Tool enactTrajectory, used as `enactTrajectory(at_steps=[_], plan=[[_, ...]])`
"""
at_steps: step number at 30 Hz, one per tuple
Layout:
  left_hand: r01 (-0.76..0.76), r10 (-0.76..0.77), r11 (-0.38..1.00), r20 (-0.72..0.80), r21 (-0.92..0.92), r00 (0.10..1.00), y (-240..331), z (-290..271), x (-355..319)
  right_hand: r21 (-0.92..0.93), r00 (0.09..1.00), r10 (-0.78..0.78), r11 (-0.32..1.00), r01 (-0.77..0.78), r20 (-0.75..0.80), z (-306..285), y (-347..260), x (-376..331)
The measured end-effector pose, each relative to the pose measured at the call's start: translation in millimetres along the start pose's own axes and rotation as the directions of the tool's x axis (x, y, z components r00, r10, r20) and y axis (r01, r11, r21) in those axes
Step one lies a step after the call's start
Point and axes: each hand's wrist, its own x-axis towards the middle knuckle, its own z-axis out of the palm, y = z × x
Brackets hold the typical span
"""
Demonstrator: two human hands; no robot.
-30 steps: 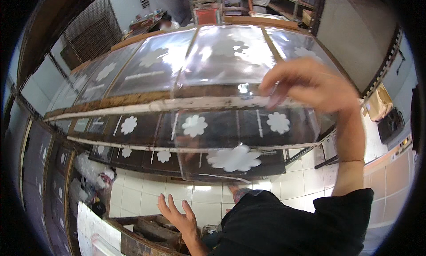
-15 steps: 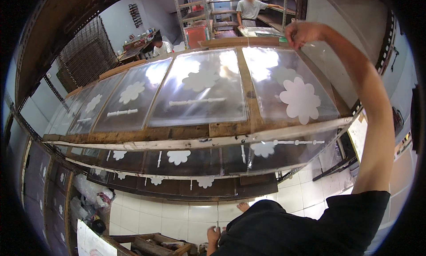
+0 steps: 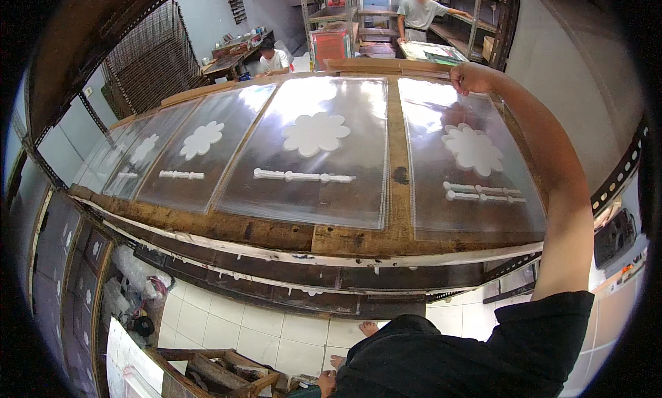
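At the far right of the wooden rack shelf, my right hand (image 3: 473, 79) pinches the far edge of a clear plastic sheet (image 3: 431, 215). The sheet lies over others in the rightmost stack. Its white flower shape (image 3: 474, 150) and white beaded bar (image 3: 483, 195) appear doubled, slightly offset from those beneath. My left hand (image 3: 327, 383) hangs low by my body at the lower edge, its fingers mostly hidden. Left of the sheet, another stack of clear sheets (image 3: 303, 208) carries the same white flower and bar.
More sheet stacks (image 3: 189, 170) continue leftward along the shelf, with lower shelves (image 3: 386, 277) beneath. A wooden stool-like frame (image 3: 227, 370) and plastic bags (image 3: 141, 274) are at lower left. One person (image 3: 420, 13) stands behind a far table; another (image 3: 274, 59) is farther left.
My right hand has lowered the sheet's far edge onto the stack, and its flower now nearly overlaps the one below. The view has shifted. My left hand shows less at the lower edge.
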Motion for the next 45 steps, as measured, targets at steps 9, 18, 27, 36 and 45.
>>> enactTrajectory(at_steps=[9, 18, 27, 36, 45], plan=[[-0.118, 0.105, 0.979, -0.086, -0.168, 0.991, 41, 7, 29, -0.031, 0.994, -0.099, 0.994, 0.100, 0.041, -1, 20, 16], [-0.105, 0.095, 0.992, -0.129, -0.071, 0.987, 24, 7, 12, -0.390, 0.982, -0.190, 0.905, 0.171, -0.012, -1, 7, 25], [-0.104, 0.063, 0.971, -0.191, -0.215, 0.980, 14, -21, -8, -0.296, 0.882, -0.419, 0.889, 0.350, -0.217, -40, -142, 22], [-0.264, 0.125, 0.914, -0.406, -0.307, 0.905, 37, -112, -27, -0.392, 0.288, -0.954, 0.299, 0.870, -0.088, 25, -500, -70], [-0.232, -0.064, 0.864, -0.555, -0.446, 0.829, 29, -178, -76, -0.060, -0.288, -0.936, -0.305, 0.950, 0.204, 223, -746, -172]])
